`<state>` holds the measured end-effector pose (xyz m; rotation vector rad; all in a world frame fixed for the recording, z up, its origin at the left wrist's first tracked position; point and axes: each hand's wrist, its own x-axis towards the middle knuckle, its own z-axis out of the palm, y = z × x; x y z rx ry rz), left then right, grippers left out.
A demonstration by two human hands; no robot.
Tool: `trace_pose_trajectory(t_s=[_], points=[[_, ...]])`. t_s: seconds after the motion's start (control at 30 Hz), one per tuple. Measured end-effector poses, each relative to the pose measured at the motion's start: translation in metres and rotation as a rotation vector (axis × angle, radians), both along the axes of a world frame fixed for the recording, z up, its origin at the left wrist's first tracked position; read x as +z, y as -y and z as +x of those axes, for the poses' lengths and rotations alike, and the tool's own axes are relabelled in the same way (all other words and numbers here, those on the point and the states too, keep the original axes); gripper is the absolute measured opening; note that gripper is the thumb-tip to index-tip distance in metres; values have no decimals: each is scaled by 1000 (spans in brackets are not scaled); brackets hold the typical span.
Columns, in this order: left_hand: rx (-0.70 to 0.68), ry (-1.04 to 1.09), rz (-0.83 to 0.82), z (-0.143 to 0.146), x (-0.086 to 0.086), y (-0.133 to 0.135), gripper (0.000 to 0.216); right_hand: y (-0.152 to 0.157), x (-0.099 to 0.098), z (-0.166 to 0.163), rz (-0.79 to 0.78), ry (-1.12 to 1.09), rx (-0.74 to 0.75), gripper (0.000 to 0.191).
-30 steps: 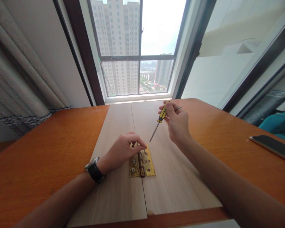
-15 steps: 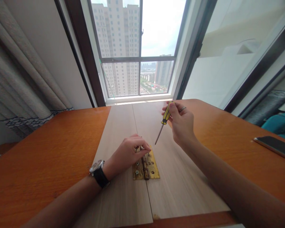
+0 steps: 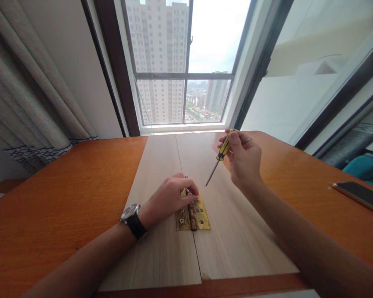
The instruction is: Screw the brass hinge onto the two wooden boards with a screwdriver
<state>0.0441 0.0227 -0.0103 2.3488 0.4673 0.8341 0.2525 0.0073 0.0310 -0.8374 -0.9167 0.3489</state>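
A brass-coloured hinge [image 3: 202,216], worn and stained, lies across the seam between two pale wood-grain boards [image 3: 161,248]. Screw heads sit in the holes of its left leaf, and bare holes show in its right leaf. Over the upper part of the hinge, my left hand [image 3: 177,191] is closed in a pinch on a small screw [image 3: 197,199] at the right leaf; the fingers partly hide it. My right hand [image 3: 244,159] grips the yellow and black handle of a screwdriver [image 3: 225,148]. Its shaft points down and left, with the tip above the right board, apart from the hinge.
The boards lie on an orange-brown wooden table [image 3: 105,174]. A dark phone [image 3: 360,196] rests near the right edge. Beyond the table stand a window [image 3: 186,76] and, on the left, a grey curtain [image 3: 34,82]. A watch [image 3: 131,213] is on my left wrist.
The view has shifted slightly. My left hand keeps its pinch at the right leaf, and my right hand still holds the screwdriver up, its tip remaining away from the hinge.
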Motion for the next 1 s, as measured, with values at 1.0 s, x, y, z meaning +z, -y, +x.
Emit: trace_pose_trajectory(t_s=[1.0], points=[[-18,-40,-20,1,3,1,31,25,10,-25,72,214,146,32]])
